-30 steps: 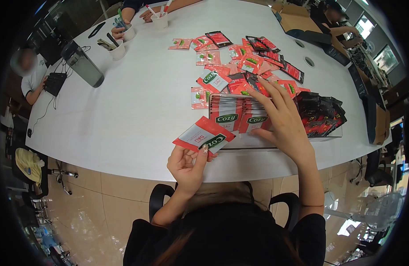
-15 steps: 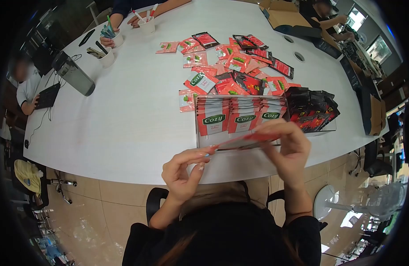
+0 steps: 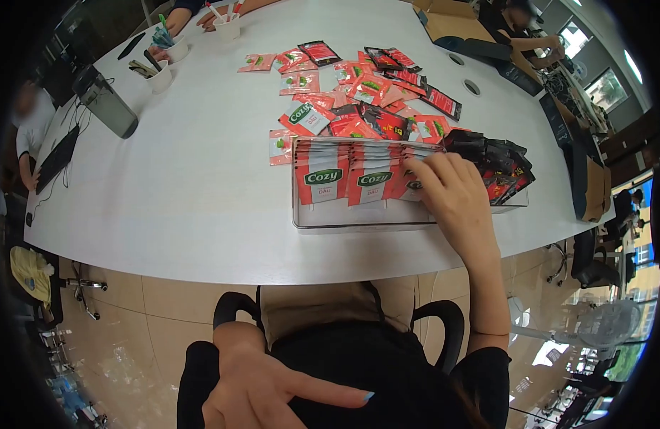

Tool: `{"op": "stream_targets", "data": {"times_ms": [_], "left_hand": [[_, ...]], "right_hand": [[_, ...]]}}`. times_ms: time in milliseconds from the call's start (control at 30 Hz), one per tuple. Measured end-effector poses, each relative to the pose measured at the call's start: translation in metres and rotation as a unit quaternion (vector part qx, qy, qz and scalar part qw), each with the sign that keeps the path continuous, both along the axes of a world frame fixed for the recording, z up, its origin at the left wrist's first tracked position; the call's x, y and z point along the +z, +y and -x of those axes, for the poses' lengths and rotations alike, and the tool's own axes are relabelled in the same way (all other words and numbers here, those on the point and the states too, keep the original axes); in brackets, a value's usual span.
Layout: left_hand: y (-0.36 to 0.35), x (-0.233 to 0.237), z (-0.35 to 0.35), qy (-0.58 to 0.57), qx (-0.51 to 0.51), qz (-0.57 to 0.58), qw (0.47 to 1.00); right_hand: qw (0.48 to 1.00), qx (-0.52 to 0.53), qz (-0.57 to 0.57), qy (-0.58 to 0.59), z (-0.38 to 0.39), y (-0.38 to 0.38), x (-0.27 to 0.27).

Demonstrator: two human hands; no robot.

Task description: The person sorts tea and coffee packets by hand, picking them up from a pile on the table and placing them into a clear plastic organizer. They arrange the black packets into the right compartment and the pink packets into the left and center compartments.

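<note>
A clear box (image 3: pixel 366 220) holds upright rows of red and white Cozy sachets (image 3: pixel 323 176). My right hand (image 3: pixel 455 193) is at the box's right part, fingers bent over the third row of sachets and touching the front one. Low over my lap, my left hand (image 3: pixel 266 386) has its fingers apart and holds nothing. Behind the box lies a loose pile of pink and red sachets (image 3: pixel 373 89). Black and red sachets (image 3: pixel 498 161) stand packed at the box's right side.
A grey bottle (image 3: pixel 107 102) stands at the left, near white cups (image 3: pixel 158 77) of pens and sticks. Open cardboard boxes (image 3: pixel 459 28) line the right rear edge. Across the table another person's hands (image 3: pixel 178 20) show near the cups.
My right hand has brought the sachet that both hands held down to the box. My left hand has let go and dropped back to my lap. The view has shifted slightly.
</note>
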State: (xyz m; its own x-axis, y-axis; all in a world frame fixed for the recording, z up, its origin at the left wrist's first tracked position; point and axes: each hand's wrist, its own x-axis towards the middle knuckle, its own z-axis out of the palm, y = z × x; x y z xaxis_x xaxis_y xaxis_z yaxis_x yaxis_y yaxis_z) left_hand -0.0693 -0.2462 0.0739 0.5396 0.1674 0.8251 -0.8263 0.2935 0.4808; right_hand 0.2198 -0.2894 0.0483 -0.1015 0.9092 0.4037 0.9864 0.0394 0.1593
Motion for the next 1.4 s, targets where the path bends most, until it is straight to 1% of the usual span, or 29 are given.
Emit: {"op": "stream_targets", "data": {"times_ms": [67, 133, 167, 233, 267, 300, 333, 367, 400, 433, 533, 633, 733, 767, 867, 900, 1000, 1100, 1200, 1400], "left_hand": [[-0.003, -0.011, 0.001, -0.066, 0.04, -0.016, 0.997], [-0.006, -0.017, 0.0, -0.094, 0.086, -0.025, 0.992], [-0.007, -0.018, -0.001, -0.087, 0.113, -0.028, 0.989], [-0.009, -0.019, -0.012, -0.097, 0.202, -0.002, 0.975], [-0.012, -0.021, -0.029, -0.113, 0.263, 0.026, 0.958], [-0.008, -0.026, -0.035, -0.088, 0.312, 0.029, 0.945], [-0.001, -0.034, -0.032, -0.019, 0.373, -0.002, 0.928], [0.012, -0.042, -0.032, 0.077, 0.452, -0.072, 0.886], [0.022, -0.05, -0.033, 0.156, 0.516, -0.139, 0.831], [0.031, -0.055, -0.036, 0.231, 0.577, -0.226, 0.75], [0.052, -0.088, -0.047, 0.288, 0.638, -0.308, 0.644], [0.058, -0.099, -0.054, 0.319, 0.605, -0.224, 0.694], [0.057, -0.098, -0.056, 0.341, 0.607, -0.27, 0.665], [0.057, -0.098, -0.055, 0.346, 0.604, -0.273, 0.664], [0.055, -0.099, -0.055, 0.355, 0.601, -0.277, 0.66], [0.055, -0.098, -0.056, 0.354, 0.603, -0.271, 0.661], [0.055, -0.099, -0.056, 0.352, 0.605, -0.267, 0.662], [0.055, -0.1, -0.056, 0.353, 0.605, -0.263, 0.664], [0.055, -0.099, -0.055, 0.356, 0.599, -0.277, 0.661], [0.056, -0.099, -0.054, 0.35, 0.596, -0.28, 0.667]], "right_hand": [[0.999, -0.024, -0.012, 0.029, 0.0, 0.006, -0.001], [0.995, -0.05, -0.001, 0.081, 0.0, 0.009, -0.001], [0.995, -0.05, 0.002, 0.085, 0.001, 0.01, -0.001], [0.994, -0.052, 0.004, 0.091, 0.003, 0.014, -0.001], [0.995, -0.05, 0.006, 0.09, 0.003, 0.016, -0.002], [0.995, -0.049, 0.008, 0.089, 0.003, 0.017, -0.003], [0.995, -0.048, 0.01, 0.089, 0.002, 0.018, -0.004], [0.995, -0.051, 0.012, 0.086, 0.001, 0.018, -0.003], [0.995, -0.055, 0.013, 0.083, 0.001, 0.018, -0.003], [0.995, -0.058, 0.014, 0.08, 0.0, 0.018, -0.002], [0.993, -0.051, 0.016, 0.105, 0.0, 0.014, 0.003], [0.991, 0.009, -0.048, 0.123, 0.005, 0.006, 0.011], [0.966, 0.053, 0.01, 0.252, 0.008, -0.008, 0.011], [0.959, 0.077, 0.019, 0.271, 0.009, -0.009, 0.007], [0.941, 0.067, 0.193, 0.268, 0.02, -0.015, 0.0], [0.934, 0.044, 0.224, 0.277, 0.024, -0.015, -0.001], [0.939, 0.067, 0.208, 0.264, 0.021, -0.01, -0.007], [0.95, 0.068, 0.185, 0.241, 0.023, -0.006, -0.008], [0.955, 0.03, 0.187, 0.23, 0.021, -0.002, -0.01], [0.951, 0.043, 0.174, 0.251, 0.019, -0.002, -0.011]]}}
